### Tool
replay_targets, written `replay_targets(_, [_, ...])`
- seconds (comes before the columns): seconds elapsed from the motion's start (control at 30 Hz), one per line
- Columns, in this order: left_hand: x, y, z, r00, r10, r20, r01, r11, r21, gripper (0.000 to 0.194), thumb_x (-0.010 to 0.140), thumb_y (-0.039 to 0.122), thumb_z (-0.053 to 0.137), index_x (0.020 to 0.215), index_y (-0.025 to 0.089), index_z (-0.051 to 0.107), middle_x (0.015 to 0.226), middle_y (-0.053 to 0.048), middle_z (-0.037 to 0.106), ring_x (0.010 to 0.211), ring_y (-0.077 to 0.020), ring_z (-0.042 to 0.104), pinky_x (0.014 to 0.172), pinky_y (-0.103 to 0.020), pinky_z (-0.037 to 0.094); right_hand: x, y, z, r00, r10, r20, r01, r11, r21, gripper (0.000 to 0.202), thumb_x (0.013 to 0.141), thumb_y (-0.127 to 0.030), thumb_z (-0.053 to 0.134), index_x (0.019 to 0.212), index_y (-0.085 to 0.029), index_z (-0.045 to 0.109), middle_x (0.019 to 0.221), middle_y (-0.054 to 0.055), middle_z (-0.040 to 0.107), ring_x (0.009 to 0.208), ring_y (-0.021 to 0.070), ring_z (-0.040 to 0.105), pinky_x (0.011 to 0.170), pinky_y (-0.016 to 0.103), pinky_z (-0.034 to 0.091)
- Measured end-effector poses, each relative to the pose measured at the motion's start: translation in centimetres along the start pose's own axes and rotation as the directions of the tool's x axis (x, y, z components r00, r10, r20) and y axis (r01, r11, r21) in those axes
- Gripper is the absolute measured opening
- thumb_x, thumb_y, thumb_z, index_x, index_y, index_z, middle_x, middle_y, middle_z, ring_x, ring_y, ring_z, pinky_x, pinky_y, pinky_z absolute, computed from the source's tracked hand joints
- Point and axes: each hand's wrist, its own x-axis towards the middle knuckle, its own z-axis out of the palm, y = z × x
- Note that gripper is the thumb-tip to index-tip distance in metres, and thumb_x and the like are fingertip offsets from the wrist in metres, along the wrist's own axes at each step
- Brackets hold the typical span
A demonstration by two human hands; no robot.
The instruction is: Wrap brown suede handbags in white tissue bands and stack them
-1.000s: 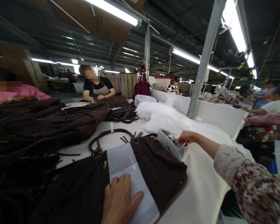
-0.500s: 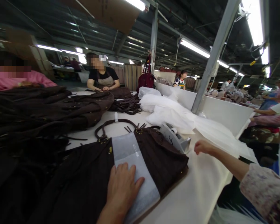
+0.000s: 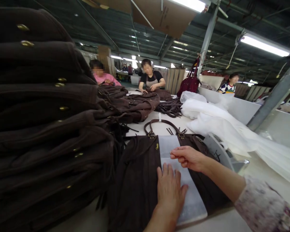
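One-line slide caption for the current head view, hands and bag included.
Left hand flat on a pale sheet across a brown bag, right hand pinched above it, grey tape dispenser nearby.

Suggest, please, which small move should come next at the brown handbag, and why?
I would probably press the pinched right grip onto the pale sheet. The flat left grip lies on this sheet across the brown handbag, the right one reaches over it, and a tape dispenser stands near; whether tape is pinched, I cannot tell.

Illegible black marking [image 3: 217,155] on grey dispenser [image 3: 213,144]
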Motion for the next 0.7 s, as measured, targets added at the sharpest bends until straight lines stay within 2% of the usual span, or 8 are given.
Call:
replay_targets(0.07, [0.0,0.1,0.0,0.999,-0.027,0.019,0.027,1.000,0.001,0.060,0.087,0.052,0.045,0.134,0.016,0.051,0.146,-0.018,0.041,0.136,-0.0385,0.032,0.111,-0.058,0.020,3.1,1.1,0.9,0.998,0.015,-0.058,-0.017,0.999,-0.033,0.020,0.075,-0.027,0.072,0.081,-0.013,0.059,0.082,0.004,0.068,0.043,0.0013,0.030,0.037,0.015,0.015])
replay_targets(0.17, [0.1,0.3,0.0,0.998,-0.048,0.045,0.047,0.999,0.024,0.060,0.086,0.052,0.045,0.134,0.016,0.052,0.144,-0.019,0.044,0.134,-0.0386,0.035,0.109,-0.057,0.024,5.5,2.2,1.1,0.996,0.019,-0.093,-0.027,0.995,-0.091,0.017,0.075,-0.026,0.071,0.077,-0.013,0.060,0.077,0.003,0.068,0.041,0.0018,0.032,0.035,0.016,0.014])
replay_targets(0.3, [0.2,0.0,-0.3,0.999,-0.010,0.051,0.008,1.000,0.028,0.062,0.085,0.054,0.044,0.132,0.014,0.054,0.144,-0.020,0.043,0.139,-0.0402,0.026,0.111,-0.059,0.018,6.4,3.0,0.8,0.995,0.003,-0.102,-0.018,0.990,-0.143,0.016,0.077,-0.027,0.069,0.074,-0.013,0.062,0.071,0.001,0.067,0.037,0.0014,0.031,0.034,0.017,0.014])
replay_targets(0.5, [0.6,-0.8,-1.0,0.998,0.057,0.008,-0.056,0.997,-0.060,0.055,0.082,0.058,0.047,0.118,0.020,0.063,0.137,-0.015,0.048,0.143,-0.0382,0.013,0.116,-0.057,0.004,7.2,3.9,0.6,0.994,-0.040,-0.105,0.019,0.982,-0.188,0.015,0.076,-0.026,0.070,0.074,-0.013,0.064,0.070,0.002,0.068,0.039,0.0020,0.036,0.035,0.016,0.017])
replay_targets(0.6, [0.6,-0.7,-1.0,0.999,0.046,0.022,-0.044,0.996,-0.078,0.054,0.082,0.056,0.048,0.119,0.019,0.062,0.134,-0.015,0.050,0.139,-0.0388,0.025,0.115,-0.057,0.009,7.4,4.0,0.5,0.993,-0.047,-0.104,0.027,0.982,-0.185,0.015,0.075,-0.026,0.070,0.075,-0.013,0.063,0.071,0.002,0.069,0.039,0.0017,0.035,0.035,0.016,0.018])
replay_targets(0.7, [0.5,-0.4,-0.8,0.999,0.026,0.028,-0.025,0.998,-0.063,0.049,0.084,0.050,0.048,0.119,0.018,0.062,0.130,-0.016,0.053,0.127,-0.0374,0.039,0.111,-0.057,0.021,7.3,3.9,0.3,0.995,-0.024,-0.097,0.009,0.989,-0.147,0.018,0.075,-0.029,0.070,0.078,-0.014,0.062,0.075,0.002,0.069,0.037,0.0011,0.031,0.034,0.016,0.013])
